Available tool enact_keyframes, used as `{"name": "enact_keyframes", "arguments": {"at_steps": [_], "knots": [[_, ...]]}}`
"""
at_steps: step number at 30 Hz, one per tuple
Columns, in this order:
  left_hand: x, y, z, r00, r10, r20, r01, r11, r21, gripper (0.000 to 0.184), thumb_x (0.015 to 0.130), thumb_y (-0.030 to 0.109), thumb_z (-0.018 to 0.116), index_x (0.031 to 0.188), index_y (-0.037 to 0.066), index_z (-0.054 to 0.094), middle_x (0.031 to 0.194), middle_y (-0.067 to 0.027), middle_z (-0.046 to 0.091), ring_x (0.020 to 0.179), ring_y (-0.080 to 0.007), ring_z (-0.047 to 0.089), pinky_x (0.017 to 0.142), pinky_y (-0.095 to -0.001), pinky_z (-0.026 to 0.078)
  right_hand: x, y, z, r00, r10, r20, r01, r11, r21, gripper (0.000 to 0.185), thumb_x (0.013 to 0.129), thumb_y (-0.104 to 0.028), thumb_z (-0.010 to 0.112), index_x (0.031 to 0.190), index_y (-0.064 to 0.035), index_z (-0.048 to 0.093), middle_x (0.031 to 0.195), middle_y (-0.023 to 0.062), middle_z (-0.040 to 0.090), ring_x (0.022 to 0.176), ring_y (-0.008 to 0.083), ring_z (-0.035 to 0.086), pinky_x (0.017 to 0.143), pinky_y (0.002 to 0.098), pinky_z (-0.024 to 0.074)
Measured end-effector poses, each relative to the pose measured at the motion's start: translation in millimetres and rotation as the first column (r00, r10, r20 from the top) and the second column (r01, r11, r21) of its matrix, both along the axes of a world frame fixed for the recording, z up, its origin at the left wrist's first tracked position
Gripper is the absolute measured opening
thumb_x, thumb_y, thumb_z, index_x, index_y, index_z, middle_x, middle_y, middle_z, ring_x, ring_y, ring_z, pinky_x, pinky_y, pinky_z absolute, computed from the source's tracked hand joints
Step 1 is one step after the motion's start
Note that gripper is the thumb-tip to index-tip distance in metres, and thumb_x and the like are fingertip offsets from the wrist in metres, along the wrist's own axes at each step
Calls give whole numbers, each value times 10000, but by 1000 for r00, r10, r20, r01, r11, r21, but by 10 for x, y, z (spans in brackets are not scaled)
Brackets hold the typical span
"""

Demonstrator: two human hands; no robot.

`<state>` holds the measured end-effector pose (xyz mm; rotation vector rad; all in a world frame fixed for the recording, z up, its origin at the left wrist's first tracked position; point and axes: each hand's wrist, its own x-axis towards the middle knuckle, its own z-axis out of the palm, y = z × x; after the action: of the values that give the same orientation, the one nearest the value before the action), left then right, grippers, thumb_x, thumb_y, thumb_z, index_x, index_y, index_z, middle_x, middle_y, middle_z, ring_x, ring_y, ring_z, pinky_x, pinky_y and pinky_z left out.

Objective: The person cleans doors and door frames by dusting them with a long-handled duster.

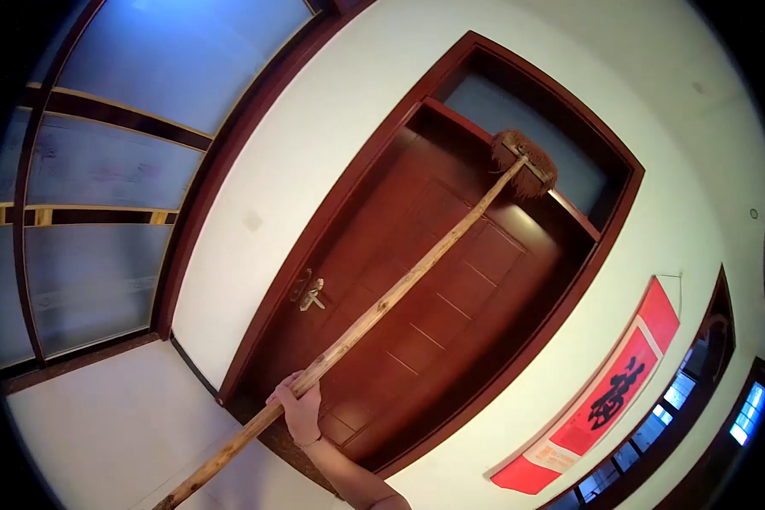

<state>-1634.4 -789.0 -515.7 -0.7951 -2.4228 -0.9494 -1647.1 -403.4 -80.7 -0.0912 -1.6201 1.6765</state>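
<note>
A long wooden pole runs diagonally up from the bottom left edge, ending in a shaggy brown head with a wooden crosspiece; it looks like a mop (416,270). Its fringed head (527,181) is up at the ledge between the door (416,255) and the transom glass (518,119), seemingly against it. My right hand (302,411) is wrapped round the lower part of the pole, its forearm coming in from the bottom edge. The pole's lower end passes out of the picture. My left hand is not in view.
A metal door handle (313,293) sits on the door's left side. Framed frosted glass panels (102,161) stand at left. On the white wall at right hangs a red scroll (608,399) with black writing; beyond it is a dark-framed opening (680,399). Pale floor (102,416) lies lower left.
</note>
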Motion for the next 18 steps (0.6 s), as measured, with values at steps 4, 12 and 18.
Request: {"name": "enact_keyframes", "arguments": {"at_steps": [4, 12, 18], "knots": [[-289, 199, 526, 656, 112, 746, 56, 979, -196, 322, 789, 334, 564, 879, 30, 617, 824, -227, 615, 806, -388, 586, 698, -430, 470, 195, 174, 66, 997, -68, -47, 71, 996, 58, 260, 765, 77, 503, 937, -38, 346, 732, 85, 505, 571, 202, 570, 541, 317, 509], [-724, 630, 668, 717, -107, 688, 221, 972, -79, 329, 767, 334, 610, 881, 25, 627, 807, -214, 627, 775, -365, 602, 670, -414, 478, 473, 576, 267, 974, -204, -95, 205, 979, 4, 274, 737, 79, 493, 926, -45, 339, 748, 103, 496, 558, 224, 562, 520, 349, 509], [-592, 1053, 1243, 510, -320, 798, 430, 899, 85, 409, 704, 369, 685, 914, 20, 645, 828, -201, 644, 781, -303, 627, 681, -380, 481, 720, 910, 609, 948, -294, -119, 289, 956, -52, 216, 735, 41, 471, 892, -47, 349, 674, 92, 469, 518, 197, 513, 484, 336, 491]]}}
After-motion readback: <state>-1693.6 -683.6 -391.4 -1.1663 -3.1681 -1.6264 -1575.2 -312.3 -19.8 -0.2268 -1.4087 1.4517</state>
